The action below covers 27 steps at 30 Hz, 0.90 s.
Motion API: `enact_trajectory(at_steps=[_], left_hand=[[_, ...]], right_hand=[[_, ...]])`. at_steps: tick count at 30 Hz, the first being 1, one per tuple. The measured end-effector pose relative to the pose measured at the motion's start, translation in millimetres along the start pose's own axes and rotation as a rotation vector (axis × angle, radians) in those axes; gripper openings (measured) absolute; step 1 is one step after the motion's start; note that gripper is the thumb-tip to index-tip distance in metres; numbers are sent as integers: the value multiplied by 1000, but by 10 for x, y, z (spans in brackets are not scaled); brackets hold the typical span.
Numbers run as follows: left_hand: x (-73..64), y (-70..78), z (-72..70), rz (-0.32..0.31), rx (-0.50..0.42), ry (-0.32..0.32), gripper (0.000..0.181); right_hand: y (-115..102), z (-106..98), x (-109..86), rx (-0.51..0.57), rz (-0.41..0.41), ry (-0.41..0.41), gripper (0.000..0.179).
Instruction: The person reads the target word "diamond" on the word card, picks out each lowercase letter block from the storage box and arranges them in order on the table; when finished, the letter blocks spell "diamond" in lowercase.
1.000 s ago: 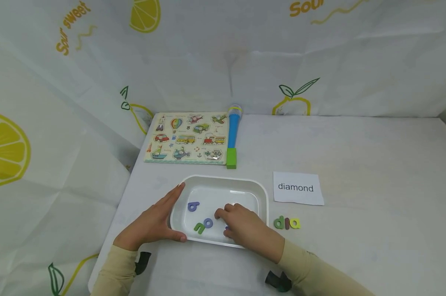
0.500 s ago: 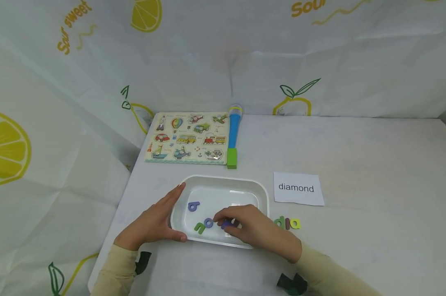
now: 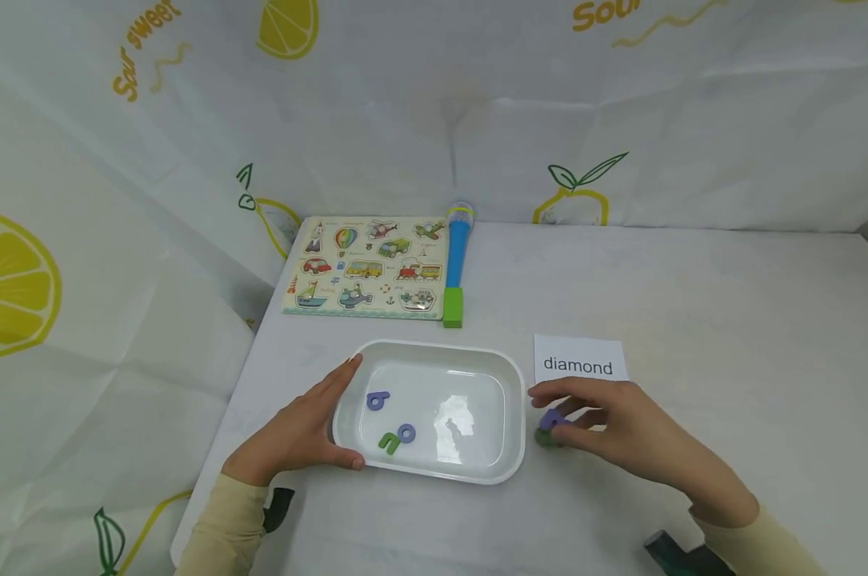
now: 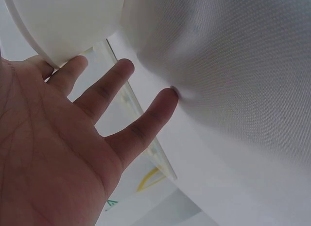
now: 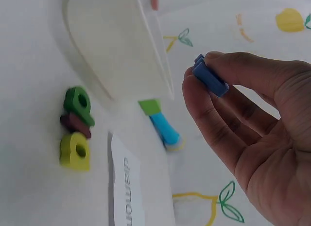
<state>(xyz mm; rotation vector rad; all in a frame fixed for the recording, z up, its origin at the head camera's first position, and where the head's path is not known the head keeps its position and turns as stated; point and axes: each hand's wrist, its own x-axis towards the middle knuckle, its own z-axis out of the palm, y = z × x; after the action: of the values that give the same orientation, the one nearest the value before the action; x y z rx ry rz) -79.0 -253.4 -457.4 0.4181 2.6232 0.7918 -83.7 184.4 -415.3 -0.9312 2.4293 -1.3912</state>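
Pinching right hand point(image 3: 624, 428): nearly closed, held purple letter point(image 3: 550, 418), right of centre.
Purple letter: seemed light, stiff, best taken by edges.
Left hand point(image 3: 297, 436): spread, touched tray point(image 3: 434, 364), lower left.

left sleeve point(image 3: 221, 528): pale beige-yellow, plain, long, ending at wrist | right sleeve point(image 3: 754, 540): matching colour, lightly creased | left wrist attachment point(image 3: 278, 510): black, curved | right wrist attachment point(image 3: 667, 550): black, notched outline, greenish tinge
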Motion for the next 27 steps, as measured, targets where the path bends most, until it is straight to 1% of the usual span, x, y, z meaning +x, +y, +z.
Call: enact_trajectory(at_steps=[3, 6, 10, 12, 19, 23, 27], left_hand=[[-3, -3, -5, 9, -3, 1, 141], [-7, -5, -8, 13, -2, 2, 141], [-5, -9, -9, 9, 6, 1, 141], [-2, -10, -9, 5, 6, -1, 141], [16, -6, -1, -10, 8, -5, 141], [15, -8, 6, -14, 5, -7, 142], [10, -11, 13, -14, -1, -12, 141]], right_hand=[[94, -100, -143, -55, 45, 74, 56], [198, -163, -262, -119, 103, 125, 58], [337, -191, -376, -159, 186, 138, 53], [404, -179, -417, -172, 209, 131, 52], [591, -108, -489, -244, 192, 101, 55], [630, -91, -493, -334, 195, 80, 53], [632, -75, -514, -428, 191, 96, 54]])
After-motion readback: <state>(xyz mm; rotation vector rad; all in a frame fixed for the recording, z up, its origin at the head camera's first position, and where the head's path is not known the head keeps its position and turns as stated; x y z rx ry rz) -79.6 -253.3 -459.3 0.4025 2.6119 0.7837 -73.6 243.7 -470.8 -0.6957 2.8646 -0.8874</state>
